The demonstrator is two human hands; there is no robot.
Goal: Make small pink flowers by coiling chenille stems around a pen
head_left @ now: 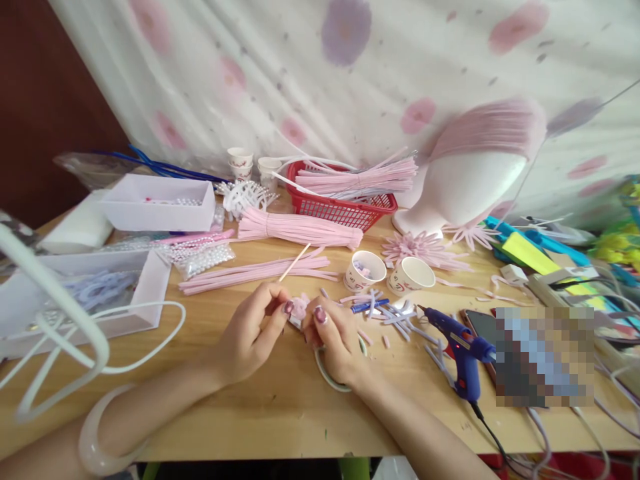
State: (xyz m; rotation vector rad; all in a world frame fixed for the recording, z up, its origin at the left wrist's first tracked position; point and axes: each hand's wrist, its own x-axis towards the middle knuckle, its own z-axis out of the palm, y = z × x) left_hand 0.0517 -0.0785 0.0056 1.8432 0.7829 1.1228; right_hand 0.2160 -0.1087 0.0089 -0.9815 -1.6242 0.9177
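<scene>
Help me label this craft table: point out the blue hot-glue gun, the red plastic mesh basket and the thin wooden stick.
Blue hot-glue gun (463,347): head view, on its body above the handle.
Red plastic mesh basket (345,211): head view, on its front wall.
Thin wooden stick (297,261): head view, mid-shaft.

You were working in a home craft corner. A flower-printed curtain (350,60) hung right behind your wooden bench (280,407). The bench was crowded with hobby supplies: bundles of pink pipe cleaners (300,230), a red basket (345,210) holding more, bags of pearl beads (200,257), paper cups (413,275), a blue glue gun (463,350) and a foam head (470,183). The small pink piece (300,307) lay among cut scraps.
</scene>
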